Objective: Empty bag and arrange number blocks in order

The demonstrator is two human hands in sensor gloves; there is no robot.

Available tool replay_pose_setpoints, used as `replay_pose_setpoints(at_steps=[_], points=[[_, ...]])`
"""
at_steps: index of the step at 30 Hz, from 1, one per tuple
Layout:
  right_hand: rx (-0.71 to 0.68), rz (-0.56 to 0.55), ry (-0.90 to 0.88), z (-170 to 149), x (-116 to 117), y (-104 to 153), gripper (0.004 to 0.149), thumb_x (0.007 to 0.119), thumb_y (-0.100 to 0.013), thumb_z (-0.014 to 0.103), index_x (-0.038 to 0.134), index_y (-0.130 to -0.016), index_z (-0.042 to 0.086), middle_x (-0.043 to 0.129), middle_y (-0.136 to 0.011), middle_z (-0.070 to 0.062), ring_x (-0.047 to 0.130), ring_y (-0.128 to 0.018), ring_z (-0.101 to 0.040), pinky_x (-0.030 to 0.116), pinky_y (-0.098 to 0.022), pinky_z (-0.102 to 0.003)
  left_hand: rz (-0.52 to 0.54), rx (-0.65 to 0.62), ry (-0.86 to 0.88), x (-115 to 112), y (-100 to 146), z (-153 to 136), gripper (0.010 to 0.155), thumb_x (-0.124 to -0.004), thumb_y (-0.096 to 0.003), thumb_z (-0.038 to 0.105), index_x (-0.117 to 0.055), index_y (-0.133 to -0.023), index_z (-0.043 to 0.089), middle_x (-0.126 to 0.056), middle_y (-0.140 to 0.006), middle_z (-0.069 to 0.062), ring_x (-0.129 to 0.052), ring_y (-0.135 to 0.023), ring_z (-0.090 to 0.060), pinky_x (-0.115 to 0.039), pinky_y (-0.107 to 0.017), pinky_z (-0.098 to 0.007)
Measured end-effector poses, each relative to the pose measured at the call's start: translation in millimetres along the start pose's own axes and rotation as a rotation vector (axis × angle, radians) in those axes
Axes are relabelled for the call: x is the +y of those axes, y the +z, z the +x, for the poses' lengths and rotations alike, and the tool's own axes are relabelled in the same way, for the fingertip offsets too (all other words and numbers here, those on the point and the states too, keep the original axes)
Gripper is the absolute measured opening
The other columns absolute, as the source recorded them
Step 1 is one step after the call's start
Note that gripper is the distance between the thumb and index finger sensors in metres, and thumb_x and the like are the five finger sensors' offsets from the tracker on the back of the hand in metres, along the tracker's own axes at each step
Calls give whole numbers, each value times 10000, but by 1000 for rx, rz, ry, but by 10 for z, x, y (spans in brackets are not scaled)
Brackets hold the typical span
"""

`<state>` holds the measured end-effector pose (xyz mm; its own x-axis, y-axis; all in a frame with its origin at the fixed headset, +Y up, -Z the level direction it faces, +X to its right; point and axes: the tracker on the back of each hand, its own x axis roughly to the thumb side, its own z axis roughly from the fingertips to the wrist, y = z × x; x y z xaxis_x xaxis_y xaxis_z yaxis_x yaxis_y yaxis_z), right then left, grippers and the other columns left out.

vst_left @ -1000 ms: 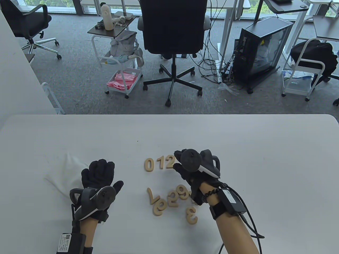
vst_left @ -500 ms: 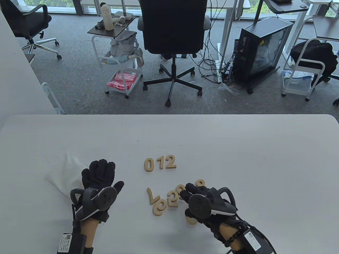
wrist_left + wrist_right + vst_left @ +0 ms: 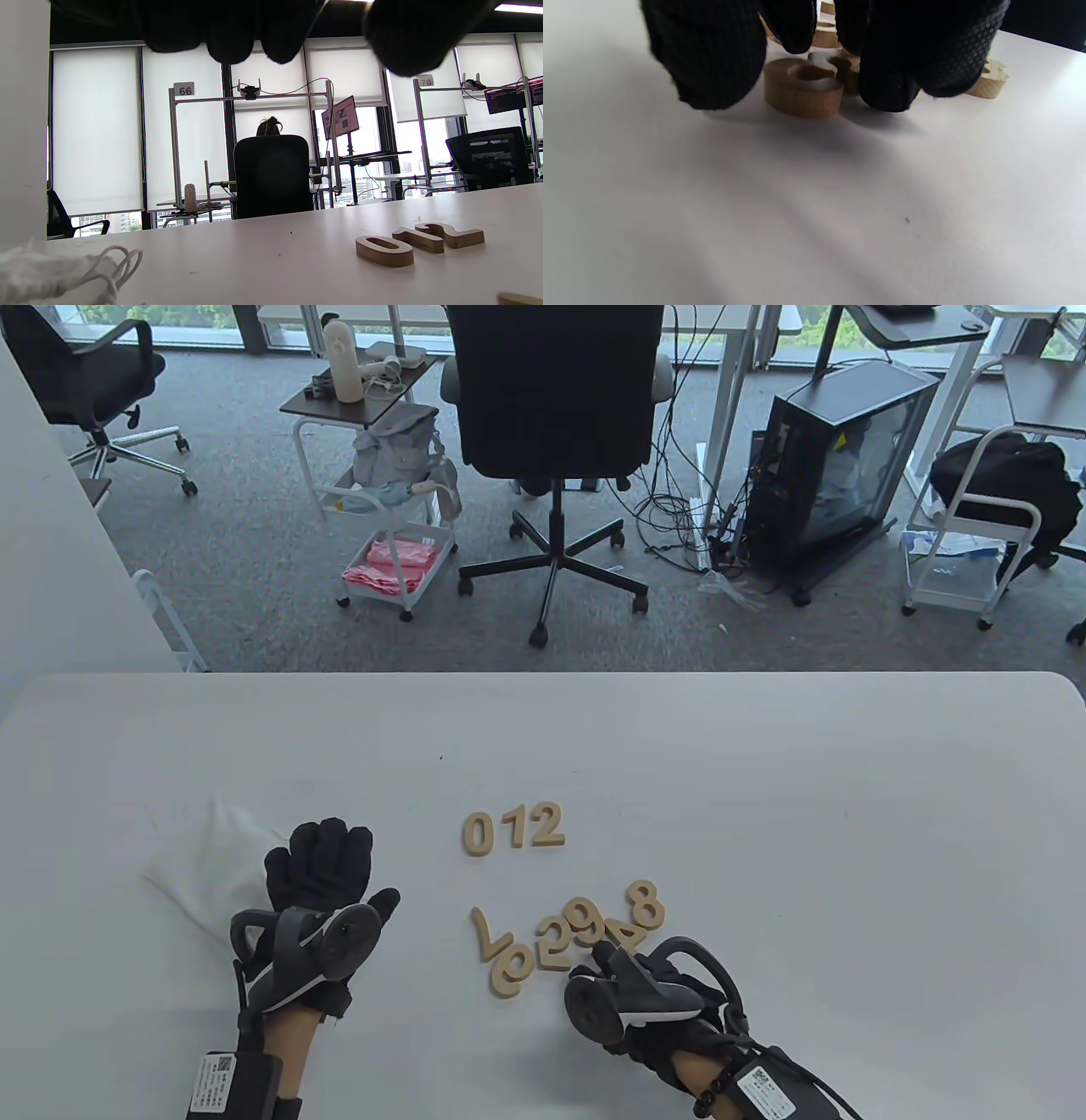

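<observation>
Wooden number blocks 0 [image 3: 478, 833], 1 [image 3: 514, 827] and 2 [image 3: 545, 824] lie in a row at mid-table; they also show in the left wrist view [image 3: 384, 250]. A loose pile [image 3: 570, 937] of several more numbers lies nearer me, an 8 [image 3: 646, 903] at its right end. My right hand [image 3: 607, 965] is low at the pile's near edge. In the right wrist view its thumb [image 3: 708, 55] and fingers [image 3: 903, 55] stand on either side of one block [image 3: 801, 91] lying on the table; contact is unclear. My left hand [image 3: 321, 861] rests open by the white bag [image 3: 204, 865].
The bag's drawstrings [image 3: 112, 264] lie beside my left hand. The white table [image 3: 764, 780] stretches wide to the right and back. An office chair [image 3: 556, 398] stands beyond the far edge.
My right hand left the 0 1 2 row and came back toward me, down onto the near edge of the pile, uncovering the 8 and 4. The left hand barely moved.
</observation>
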<state>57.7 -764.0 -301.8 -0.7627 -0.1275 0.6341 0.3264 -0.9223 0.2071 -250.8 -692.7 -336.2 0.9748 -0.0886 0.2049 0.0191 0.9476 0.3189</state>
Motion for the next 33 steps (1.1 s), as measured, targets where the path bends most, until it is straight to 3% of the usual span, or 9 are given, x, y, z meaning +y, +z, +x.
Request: replay_pose_setpoints(at_steps=[11,24,31,33], points=[[18,-74,20,18,22,-17,682,851,-430,344,615,-1047,176,619,-1081,-280,878,-763,-403,813,-590,-523,-13,-2,7,-5,2,14,775,-749,-490,538,-597,-1095,79,-556,-1127,-289,-627,-1016,-602,-525,-671,-778],[-21,-133,37,-10,9,-25,666,854,-435,380,644,-1039,194,702,-1039,-305,931,-705,-379,858,-545,-498,-6,9,15,6,8,-8,771,-749,-491,537,-598,-1095,82,-555,-1128,-289,-628,-1017,-601,-525,-672,-778],[5,-201,-146,-176,-68,77,606,802,-475,360,629,-1043,242,657,-1037,-363,951,-707,-397,873,-535,-517,1,18,23,19,10,-36,771,-749,-491,536,-601,-1094,81,-554,-1129,-286,-627,-1016,-602,-523,-672,-778],[-1,-242,-352,-291,-87,125,599,800,-482,346,628,-1045,239,636,-1040,-375,953,-710,-404,875,-533,-523,3,19,22,23,10,-43,770,-749,-490,537,-602,-1093,82,-557,-1127,-288,-628,-1018,-598,-526,-671,-777]])
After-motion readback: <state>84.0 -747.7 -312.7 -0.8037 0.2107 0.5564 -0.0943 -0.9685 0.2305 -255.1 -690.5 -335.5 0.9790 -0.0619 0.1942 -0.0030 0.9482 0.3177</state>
